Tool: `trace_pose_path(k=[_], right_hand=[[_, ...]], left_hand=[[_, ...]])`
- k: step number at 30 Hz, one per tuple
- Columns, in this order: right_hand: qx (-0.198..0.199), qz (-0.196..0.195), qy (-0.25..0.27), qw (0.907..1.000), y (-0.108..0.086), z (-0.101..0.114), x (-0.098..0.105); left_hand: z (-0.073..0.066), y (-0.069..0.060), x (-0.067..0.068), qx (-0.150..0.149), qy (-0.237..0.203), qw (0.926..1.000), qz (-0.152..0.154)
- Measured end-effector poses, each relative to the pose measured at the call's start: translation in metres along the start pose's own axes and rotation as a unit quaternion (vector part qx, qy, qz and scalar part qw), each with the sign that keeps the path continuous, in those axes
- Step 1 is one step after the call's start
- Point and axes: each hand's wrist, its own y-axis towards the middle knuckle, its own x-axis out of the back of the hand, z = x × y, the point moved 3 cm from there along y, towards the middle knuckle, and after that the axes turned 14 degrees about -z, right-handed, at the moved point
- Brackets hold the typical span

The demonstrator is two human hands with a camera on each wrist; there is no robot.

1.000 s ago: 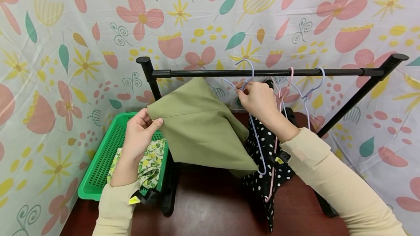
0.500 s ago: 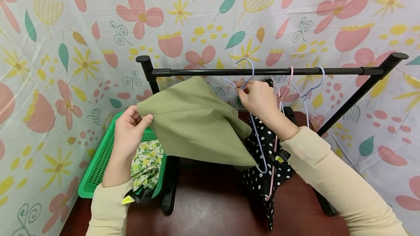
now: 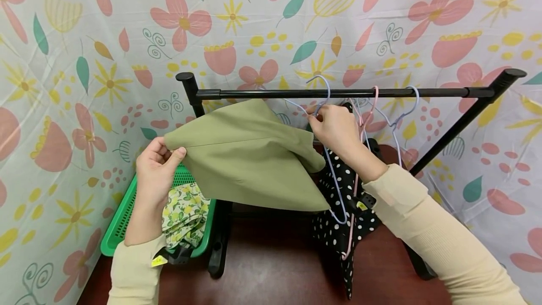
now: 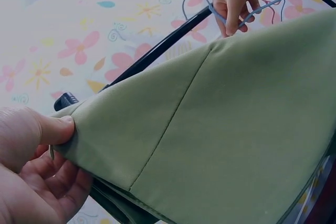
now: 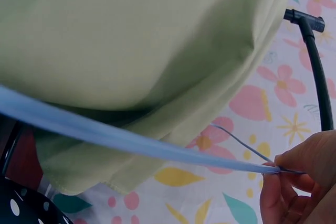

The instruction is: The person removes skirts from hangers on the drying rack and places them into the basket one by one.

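Note:
My left hand pinches the left edge of an olive-green garment between thumb and fingers; its exact kind is unclear. The cloth stretches out sideways below the black rail, folds hanging at its right end. My right hand pinches a lavender-blue hanger just under the hook, which sits over the rail. One hanger arm runs behind the garment, so its covered part is hidden; the other side slopes down in front of polka-dot cloth. In the left wrist view the thumb presses on the garment's edge, beside a seam.
A black clothes rack stands on a dark red-brown table. Right of my right hand hang a pink hanger with black polka-dot cloth and another blue hanger. At left, a green basket holds lemon-print cloth.
My left hand has moved left, drawing the green garment's edge with it and spreading the cloth wider. More lemon-print cloth shows. The right hand stays almost still on the hanger.

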Motion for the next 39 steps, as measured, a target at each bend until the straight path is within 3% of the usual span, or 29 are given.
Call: trace_pose_path(k=[8,18,32,39], right_hand=[[-0.003,-0.005,-0.024,0.9997,-0.001,-0.003,0.002],[0.006,-0.01,-0.032,0.9994,-0.001,-0.006,0.004],[0.018,-0.021,-0.022,0.9994,-0.002,-0.006,0.007],[0.021,-0.008,-0.025,0.9994,-0.003,-0.004,0.008]], left_hand=[[-0.001,0.001,0.005,-0.024,-0.019,0.9991,-0.028],[-0.002,0.002,0.012,-0.053,0.013,0.9971,-0.053],[-0.01,0.007,0.02,-0.07,-0.012,0.9958,-0.058],[-0.015,0.011,0.023,-0.073,-0.065,0.9932,-0.064]])
